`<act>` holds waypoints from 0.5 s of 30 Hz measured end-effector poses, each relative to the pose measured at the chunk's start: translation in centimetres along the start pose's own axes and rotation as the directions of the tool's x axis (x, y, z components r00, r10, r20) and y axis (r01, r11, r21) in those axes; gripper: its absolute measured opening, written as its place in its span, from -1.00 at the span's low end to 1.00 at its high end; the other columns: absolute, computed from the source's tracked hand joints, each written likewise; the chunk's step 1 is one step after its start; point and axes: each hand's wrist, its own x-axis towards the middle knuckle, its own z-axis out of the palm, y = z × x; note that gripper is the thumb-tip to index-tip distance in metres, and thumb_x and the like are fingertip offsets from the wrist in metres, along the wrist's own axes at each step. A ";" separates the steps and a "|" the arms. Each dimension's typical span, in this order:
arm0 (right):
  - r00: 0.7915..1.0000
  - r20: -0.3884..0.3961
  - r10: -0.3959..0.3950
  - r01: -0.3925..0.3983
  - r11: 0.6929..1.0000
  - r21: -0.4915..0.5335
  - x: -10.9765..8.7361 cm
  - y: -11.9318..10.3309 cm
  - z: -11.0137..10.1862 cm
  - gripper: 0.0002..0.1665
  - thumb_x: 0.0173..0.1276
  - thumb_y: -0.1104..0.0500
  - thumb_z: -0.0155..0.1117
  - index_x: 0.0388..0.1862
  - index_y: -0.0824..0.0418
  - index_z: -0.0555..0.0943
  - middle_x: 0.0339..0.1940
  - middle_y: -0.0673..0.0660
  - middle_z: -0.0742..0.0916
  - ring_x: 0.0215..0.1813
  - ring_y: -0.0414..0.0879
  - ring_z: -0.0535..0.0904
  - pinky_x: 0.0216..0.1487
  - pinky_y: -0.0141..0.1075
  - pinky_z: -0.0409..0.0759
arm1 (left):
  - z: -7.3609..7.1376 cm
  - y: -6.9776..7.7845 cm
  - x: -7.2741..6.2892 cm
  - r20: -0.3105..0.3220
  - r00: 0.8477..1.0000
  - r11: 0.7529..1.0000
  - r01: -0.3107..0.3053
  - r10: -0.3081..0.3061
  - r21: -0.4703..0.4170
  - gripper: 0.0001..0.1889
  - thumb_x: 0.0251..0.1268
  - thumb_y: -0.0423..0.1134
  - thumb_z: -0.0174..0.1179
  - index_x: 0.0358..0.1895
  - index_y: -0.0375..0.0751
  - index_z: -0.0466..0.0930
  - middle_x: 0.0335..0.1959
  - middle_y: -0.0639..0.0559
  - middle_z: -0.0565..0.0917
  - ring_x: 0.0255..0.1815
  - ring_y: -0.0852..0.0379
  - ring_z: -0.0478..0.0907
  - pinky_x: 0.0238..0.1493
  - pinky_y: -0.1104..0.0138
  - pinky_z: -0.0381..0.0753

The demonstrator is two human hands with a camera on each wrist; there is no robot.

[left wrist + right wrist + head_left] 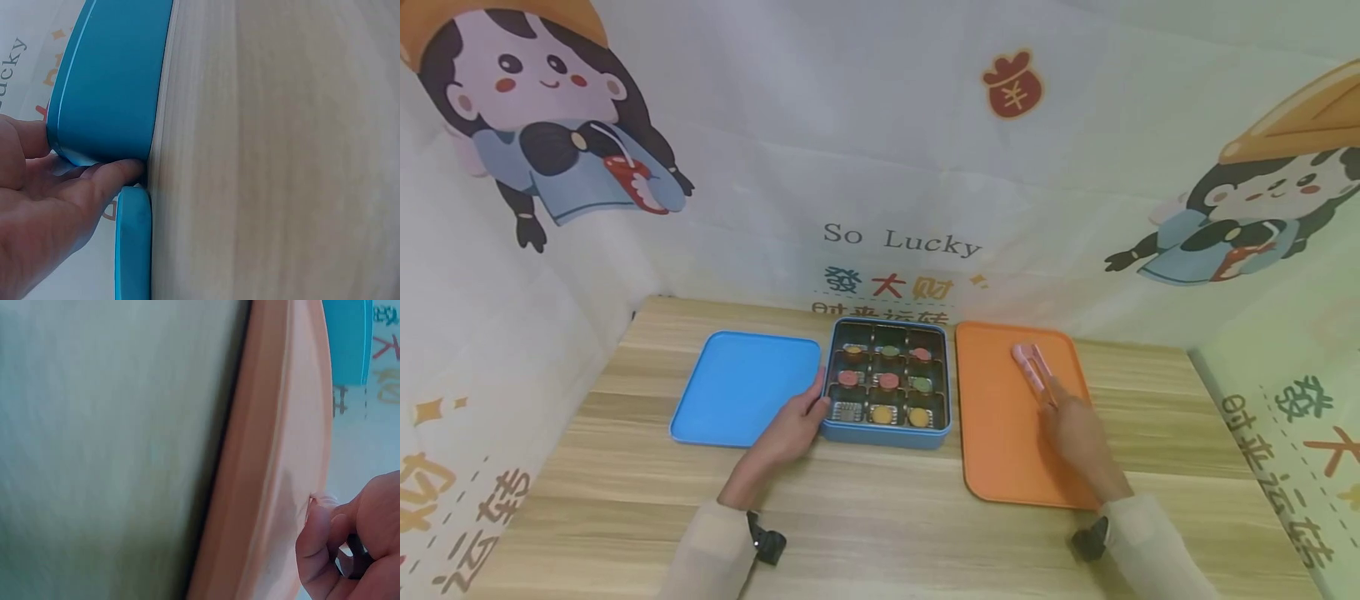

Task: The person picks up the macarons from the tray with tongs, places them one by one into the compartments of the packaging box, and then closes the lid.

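Note:
A blue square tin box stands upright, its dark divided insert holding small round yellow, green and pink pieces. The front-left compartment shows a silvery patterned bottom. At the tin's left side, my left hand holds its front corner; in the left wrist view the thumb touches near the rim and a finger lies low against the side. My right hand grips pink tongs above an orange tray. The tongs' arms are apart at the far end, with nothing visible between them. Fingers hide the tongs' near end.
A flat blue lid lies left of the tin, close to my left hand. The orange tray lies just right of the tin. Beneath everything is a wood-grain table. A printed white cloth hangs behind and at both sides.

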 end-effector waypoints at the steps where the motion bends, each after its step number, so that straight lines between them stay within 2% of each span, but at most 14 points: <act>1: 1.000 -0.005 -0.018 0.018 1.000 0.001 -0.1 -0.3 0.1 -0.51 0.35 0.34 0.22 0.25 0.44 0.47 -0.55 0.39 0.63 -0.52 0.22 0.57 -0.52 0.10 0.54 | 0.0 0.0 0.0 -0.001 1.000 1.000 0.000 0.000 0.002 -0.40 0.64 -0.21 -0.24 0.59 -0.23 -0.20 0.58 -0.24 0.02 0.59 -0.15 -0.08 0.54 -0.02 0.02; 6: 0.997 -0.027 -0.078 0.078 0.997 0.002 -0.9 -1.7 0.4 -0.51 0.32 0.36 0.27 0.23 0.38 0.51 -0.60 0.29 0.59 -0.56 0.18 0.55 -0.55 0.07 0.52 | -0.1 0.0 -0.1 -0.002 1.000 1.000 -0.003 0.003 0.003 -0.39 0.64 -0.22 -0.23 0.59 -0.24 -0.20 0.57 -0.24 0.03 0.59 -0.15 -0.07 0.54 -0.02 0.04; 15: 0.993 -0.008 -0.114 0.114 0.993 0.015 -2.0 -3.2 0.9 -0.48 0.31 0.33 0.32 0.26 0.35 0.52 -0.58 0.23 0.59 -0.55 0.10 0.54 -0.56 0.04 0.54 | -0.1 0.0 0.0 0.000 1.000 1.000 -0.010 0.010 0.000 -0.40 0.64 -0.22 -0.23 0.59 -0.24 -0.20 0.58 -0.23 0.02 0.59 -0.13 -0.08 0.54 -0.02 0.03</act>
